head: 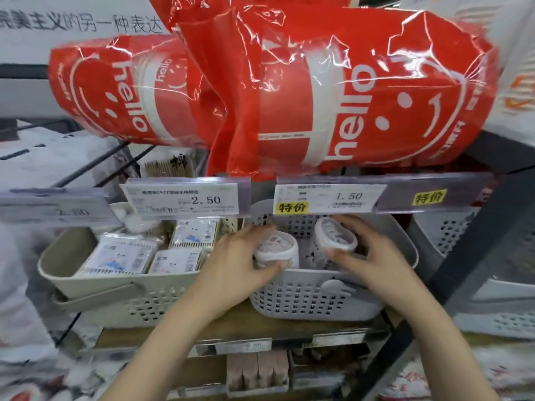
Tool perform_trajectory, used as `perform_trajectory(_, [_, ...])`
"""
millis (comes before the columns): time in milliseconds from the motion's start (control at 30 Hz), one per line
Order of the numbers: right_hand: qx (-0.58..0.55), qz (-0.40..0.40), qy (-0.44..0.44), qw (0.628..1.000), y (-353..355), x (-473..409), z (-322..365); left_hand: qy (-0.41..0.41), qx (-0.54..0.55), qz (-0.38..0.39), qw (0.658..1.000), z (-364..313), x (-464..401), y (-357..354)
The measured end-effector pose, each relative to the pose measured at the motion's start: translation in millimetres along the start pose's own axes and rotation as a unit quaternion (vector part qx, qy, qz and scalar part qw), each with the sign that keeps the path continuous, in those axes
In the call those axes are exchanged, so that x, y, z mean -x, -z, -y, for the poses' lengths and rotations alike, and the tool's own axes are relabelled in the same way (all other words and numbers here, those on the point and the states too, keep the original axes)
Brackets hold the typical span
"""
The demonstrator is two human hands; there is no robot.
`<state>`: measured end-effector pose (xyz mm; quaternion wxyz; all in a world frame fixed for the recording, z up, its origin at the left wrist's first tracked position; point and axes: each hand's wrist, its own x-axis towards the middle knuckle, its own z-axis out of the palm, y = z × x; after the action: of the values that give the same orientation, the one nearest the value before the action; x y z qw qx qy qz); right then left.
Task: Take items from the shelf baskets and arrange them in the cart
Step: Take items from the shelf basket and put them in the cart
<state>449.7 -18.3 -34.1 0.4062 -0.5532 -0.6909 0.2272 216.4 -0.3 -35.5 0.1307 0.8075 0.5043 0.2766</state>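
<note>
Head view, shelf bay at chest height.

Count: two perforated baskets in front on the wooden shelf point(260, 322). The grey basket point(315, 296) is at centre, the beige basket point(121, 287) is to its left, and their sides are touching or nearly so. A further perforated basket is partly visible at far right, behind the dark upright post point(474, 250).

Grey basket holds two white round tubs. Left hand point(240, 261) grips the left tub point(276, 250), fingers curled round its far side and thumb on the near side, at the basket's front rim. Right hand point(373, 256) grips the right tub point(335, 235), which is tilted; fingers are over the top and thumb underneath. Both tubs are inside the basket, at about rim level, just beside each other.

Beige basket: at least four flat packs of cotton swabs point(118, 256), lying overlapped. Exact number deeper in cannot be told.

Price tags on the rail above: "2.50" tag point(185, 199) over the beige basket, "1.50" tag point(327, 198) over the grey one, a third blurred at left. Two yellow stickers.

Two red "hello" packs point(333, 91) lie on the shelf above and overhang the rail.

Room: the tag rail sits close over the rear half of the grey basket; the open way is forward over the front rim. Post limits the right side.
</note>
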Motion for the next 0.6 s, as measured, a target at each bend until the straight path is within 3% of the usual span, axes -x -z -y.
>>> perform_trajectory(300, [0.009,0.109,-0.039,0.993,4.2,-7.6,-5.5,-0.023,-0.075,0.017,0.997,1.2,1.0,-4.7])
perform_trajectory(600, [0.033,0.215,-0.057,0.974,4.8,-17.3,-4.6,-0.03,-0.057,0.081,0.995,-0.9,-12.4,1.1])
